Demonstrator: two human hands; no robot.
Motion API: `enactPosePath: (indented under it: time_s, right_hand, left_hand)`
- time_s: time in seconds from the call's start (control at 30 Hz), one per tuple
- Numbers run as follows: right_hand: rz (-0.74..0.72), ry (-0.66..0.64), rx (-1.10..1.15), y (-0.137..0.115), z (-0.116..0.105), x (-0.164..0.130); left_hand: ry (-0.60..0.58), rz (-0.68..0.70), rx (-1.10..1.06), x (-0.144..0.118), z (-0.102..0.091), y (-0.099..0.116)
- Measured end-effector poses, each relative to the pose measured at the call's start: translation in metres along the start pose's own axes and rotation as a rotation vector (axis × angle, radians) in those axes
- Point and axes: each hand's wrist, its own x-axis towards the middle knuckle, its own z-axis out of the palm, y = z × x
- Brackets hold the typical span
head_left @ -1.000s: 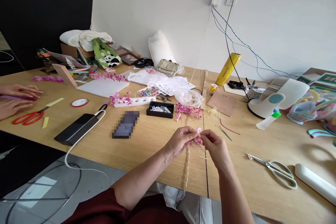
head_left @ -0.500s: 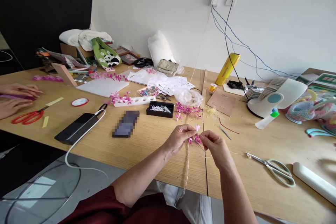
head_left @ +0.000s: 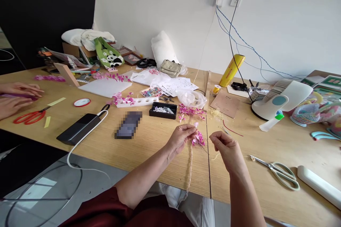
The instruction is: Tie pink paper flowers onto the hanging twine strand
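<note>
My left hand [head_left: 183, 135] is closed in a pinch around a pink flower sprig, whose pale blossom [head_left: 196, 125] pokes out above the fingertips. Just right of those fingers lies a cluster of magenta flowers [head_left: 198, 139] with thin stems. A braided cord [head_left: 190, 170] hangs from beneath the left hand over the table's front edge. My right hand [head_left: 223, 145] is apart from the flowers, thumb and forefinger pressed together. A thin pale thread [head_left: 215, 156] trails beside it, seemingly from its fingers. Beyond both hands sits another bunch of magenta flowers [head_left: 191, 111].
Scissors with pale handles [head_left: 283, 175] lie at the right, near a white fan [head_left: 279, 99]. A black tray [head_left: 163, 116], a phone [head_left: 128, 125] and a black power bank [head_left: 77, 128] are left of my hands. Another person's hands [head_left: 18, 97] work at the far left near red scissors [head_left: 30, 116].
My right hand has drawn away from the flowers to the right, opening a gap between the hands. My left hand has shifted slightly left with the sprig.
</note>
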Motion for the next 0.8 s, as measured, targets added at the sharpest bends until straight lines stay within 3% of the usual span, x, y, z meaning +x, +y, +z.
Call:
enactPosePath:
  time_s: [0.47, 0.8]
  right_hand:
    - [-0.098, 0.142, -0.117, -0.02, -0.013, 0.016]
    - [-0.123, 0.231, -0.121, -0.019, -0.025, 0.02]
  left_hand:
    - [-0.038, -0.116, 0.128, -0.002, 0.002, -0.001]
    - [-0.108, -0.153, 0.137, -0.002, -0.007, -0.001]
